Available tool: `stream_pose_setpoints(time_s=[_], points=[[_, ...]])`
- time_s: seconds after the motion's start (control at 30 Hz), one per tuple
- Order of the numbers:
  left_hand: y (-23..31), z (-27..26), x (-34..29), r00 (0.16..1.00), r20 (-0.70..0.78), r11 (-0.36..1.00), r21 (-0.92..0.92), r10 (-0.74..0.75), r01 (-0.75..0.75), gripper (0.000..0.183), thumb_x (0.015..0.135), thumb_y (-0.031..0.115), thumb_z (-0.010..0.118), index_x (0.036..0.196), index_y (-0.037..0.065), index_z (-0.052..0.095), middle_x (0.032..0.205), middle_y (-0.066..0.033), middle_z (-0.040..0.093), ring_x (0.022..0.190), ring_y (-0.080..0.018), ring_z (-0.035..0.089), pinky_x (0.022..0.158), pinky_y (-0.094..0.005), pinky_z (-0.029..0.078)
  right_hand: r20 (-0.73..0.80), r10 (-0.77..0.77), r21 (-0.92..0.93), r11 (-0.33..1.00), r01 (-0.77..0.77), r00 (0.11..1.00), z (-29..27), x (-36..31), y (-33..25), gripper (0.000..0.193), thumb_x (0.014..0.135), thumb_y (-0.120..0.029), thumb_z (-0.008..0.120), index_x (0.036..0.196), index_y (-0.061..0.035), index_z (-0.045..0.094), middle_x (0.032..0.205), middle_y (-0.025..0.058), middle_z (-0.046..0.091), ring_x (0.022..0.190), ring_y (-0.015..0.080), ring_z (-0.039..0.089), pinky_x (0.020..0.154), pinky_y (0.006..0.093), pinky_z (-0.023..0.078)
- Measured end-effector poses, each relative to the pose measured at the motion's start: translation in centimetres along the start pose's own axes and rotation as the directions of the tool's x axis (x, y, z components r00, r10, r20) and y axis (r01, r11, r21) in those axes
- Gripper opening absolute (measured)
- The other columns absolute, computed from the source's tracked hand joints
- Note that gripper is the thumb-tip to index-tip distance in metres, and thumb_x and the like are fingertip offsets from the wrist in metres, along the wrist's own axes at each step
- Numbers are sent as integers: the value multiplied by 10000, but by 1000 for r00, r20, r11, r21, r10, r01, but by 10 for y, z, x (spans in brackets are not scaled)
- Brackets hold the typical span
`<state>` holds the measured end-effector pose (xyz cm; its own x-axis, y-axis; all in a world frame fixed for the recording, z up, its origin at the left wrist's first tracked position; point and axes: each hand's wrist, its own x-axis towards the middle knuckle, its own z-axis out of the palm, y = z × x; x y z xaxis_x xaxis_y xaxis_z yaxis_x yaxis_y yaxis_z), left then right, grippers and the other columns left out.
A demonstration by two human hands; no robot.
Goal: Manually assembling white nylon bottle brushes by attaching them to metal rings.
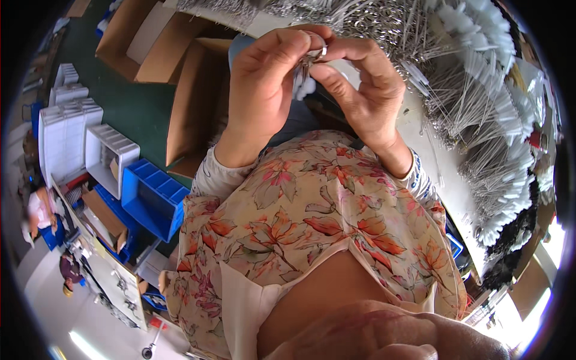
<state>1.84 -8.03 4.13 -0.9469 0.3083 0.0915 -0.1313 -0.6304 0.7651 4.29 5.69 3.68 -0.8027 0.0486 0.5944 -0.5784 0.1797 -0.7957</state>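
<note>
Close together above my lap, my left hand [262,81] and my right hand [367,87] are both closed in a pinch. Between their fingertips is a small shiny metal ring [324,50], with thin wire ends gathered at it. Under the fingers hangs a white bristly tuft [304,88], which looks like the head of a wire-handled brush. Fingers hide part of the ring and wires. To the right, many similar wire brushes with white bristles [495,135] lie in heaps on the table [414,114]. Loose metal rings [366,24] are piled just beyond my right hand.
Open cardboard boxes [191,114] stand to the left, close to my left forearm. Farther left are a blue crate [150,201] and white crates [71,135] on the green floor [135,108]. Two other people are in the distance at the lower left, near a long table [111,264].
</note>
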Motion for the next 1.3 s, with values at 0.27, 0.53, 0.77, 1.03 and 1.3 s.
stream_pose_setpoints(time_s=[0.27,0.53,0.77,1.03,1.3], points=[[17,-34,2,958,157,920,276,242,-278,186,926,153,511,915,-21,574,856,-88,626,737,-117,581,648,-228,459,140,275,46,958,-283,951,16,21,-6,102,801,-118,662,795,-16,668,744,21,595,671,115,550,630,261,450],[63,-78,-5,927,374,426,842,-16,-332,203,820,173,652,936,12,611,839,-44,631,777,-105,586,667,-244,467,658,491,549,206,-810,571,37,32,22,205,841,-203,586,773,-11,610,671,-23,452,601,104,416,576,257,384],[32,-168,-27,962,203,375,919,-183,-123,186,874,155,579,1003,22,591,893,-56,620,799,-168,580,719,-268,458,717,647,211,152,-965,259,61,-14,49,275,897,-283,539,934,-15,589,723,-27,446,632,85,415,590,234,378],[-58,-346,-120,949,-163,-308,948,-270,75,239,858,309,546,975,117,625,910,-111,644,846,-301,617,736,-384,486,691,709,229,-30,-973,141,46,-54,66,208,900,-207,536,976,-16,566,740,-19,484,640,78,438,610,243,386],[-161,-412,-147,763,-335,-502,865,-553,15,247,867,289,491,1020,159,635,940,-132,646,853,-307,626,768,-451,469,613,777,357,-111,-928,143,31,-63,76,162,894,-178,536,957,-32,567,752,-18,501,646,76,443,605,239,380]])
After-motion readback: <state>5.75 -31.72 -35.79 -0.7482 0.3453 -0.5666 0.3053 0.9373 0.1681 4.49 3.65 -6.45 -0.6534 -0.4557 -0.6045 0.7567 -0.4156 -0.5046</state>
